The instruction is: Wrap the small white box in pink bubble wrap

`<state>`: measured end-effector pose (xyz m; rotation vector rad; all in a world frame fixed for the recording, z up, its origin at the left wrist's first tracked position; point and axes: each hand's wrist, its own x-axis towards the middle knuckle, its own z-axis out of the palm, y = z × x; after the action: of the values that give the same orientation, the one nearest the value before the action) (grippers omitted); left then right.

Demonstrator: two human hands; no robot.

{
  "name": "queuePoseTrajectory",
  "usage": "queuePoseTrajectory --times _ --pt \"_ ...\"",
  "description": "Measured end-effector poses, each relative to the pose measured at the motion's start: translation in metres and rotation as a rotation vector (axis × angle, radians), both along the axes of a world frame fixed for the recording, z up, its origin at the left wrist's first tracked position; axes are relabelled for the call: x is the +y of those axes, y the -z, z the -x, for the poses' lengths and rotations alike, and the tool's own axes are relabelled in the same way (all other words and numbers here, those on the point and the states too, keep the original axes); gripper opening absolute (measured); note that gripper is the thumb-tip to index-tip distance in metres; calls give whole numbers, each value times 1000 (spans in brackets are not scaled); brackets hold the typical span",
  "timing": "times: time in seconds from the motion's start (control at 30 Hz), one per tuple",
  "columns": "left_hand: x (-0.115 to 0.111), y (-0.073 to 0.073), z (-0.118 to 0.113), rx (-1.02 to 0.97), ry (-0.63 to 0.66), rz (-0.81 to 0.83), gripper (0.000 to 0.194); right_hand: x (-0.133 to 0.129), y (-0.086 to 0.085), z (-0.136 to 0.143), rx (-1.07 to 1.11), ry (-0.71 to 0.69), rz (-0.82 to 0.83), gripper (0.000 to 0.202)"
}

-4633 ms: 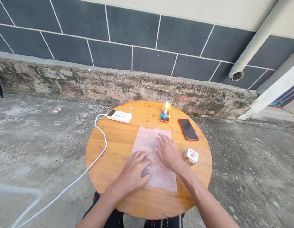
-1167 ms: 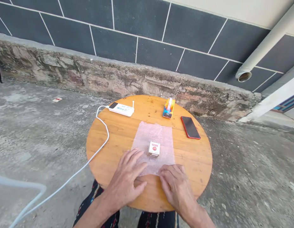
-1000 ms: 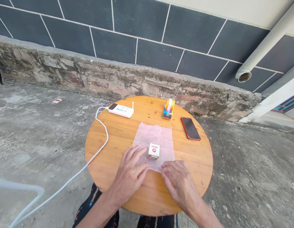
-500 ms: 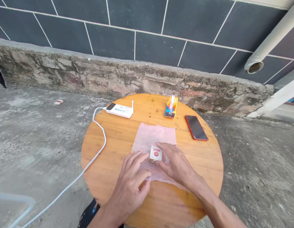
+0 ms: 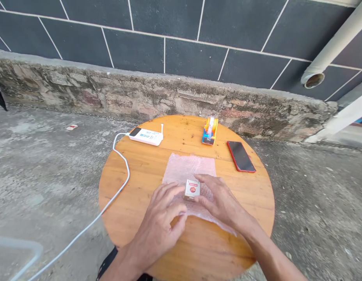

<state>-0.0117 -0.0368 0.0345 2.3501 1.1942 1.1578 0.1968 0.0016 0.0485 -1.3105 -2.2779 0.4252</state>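
Note:
A small white-topped box with red print sits on a pinkish, see-through sheet that looks like bubble wrap. My right hand is at the box's right side, its fingers and thumb apart around that edge; whether they touch it I cannot tell. On the left, my left hand hovers over the sheet's near left part with curved, parted fingers, fingertips close to the box. Nothing shows in its grasp. Part of the sheet lies hidden under both hands.
The round wooden table also bears a white power bank-like device with a white cable, a yellow-and-blue tape dispenser and a red-edged phone. A stone-based wall stands behind, with a pipe.
My right hand's fingers and thumb have spread slightly and shifted a little right. My left hand has barely moved. The box stays in the same place on the sheet.

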Motion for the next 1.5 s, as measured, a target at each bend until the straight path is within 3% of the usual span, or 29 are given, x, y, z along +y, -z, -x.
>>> queuePoseTrajectory --times 0.13,0.23,0.37,0.53,0.77,1.0,1.33,1.5 --pt "20 -12 -4 21 -6 111 17 -12 -15 -20 146 68 154 37" --pt "35 -15 -9 36 -22 183 16 -20 -19 -27 135 57 123 45" --pt "49 -12 -16 20 -48 286 12 -16 -11 -24 105 136 13 35" --pt "58 -8 -19 -32 -74 454 12 -1 5 -24 175 250 0 28" --pt "62 -5 -22 -81 -118 571 10 6 28 -28 280 310 32 29" --pt "63 -2 -23 -164 -131 632 9 10 40 -27 230 388 26 33" --pt "53 -1 -20 -215 -77 733 7 6 42 -25 165 338 31 32" --pt "50 0 -20 -267 -91 760 4 0 27 -33 144 322 -79 28"
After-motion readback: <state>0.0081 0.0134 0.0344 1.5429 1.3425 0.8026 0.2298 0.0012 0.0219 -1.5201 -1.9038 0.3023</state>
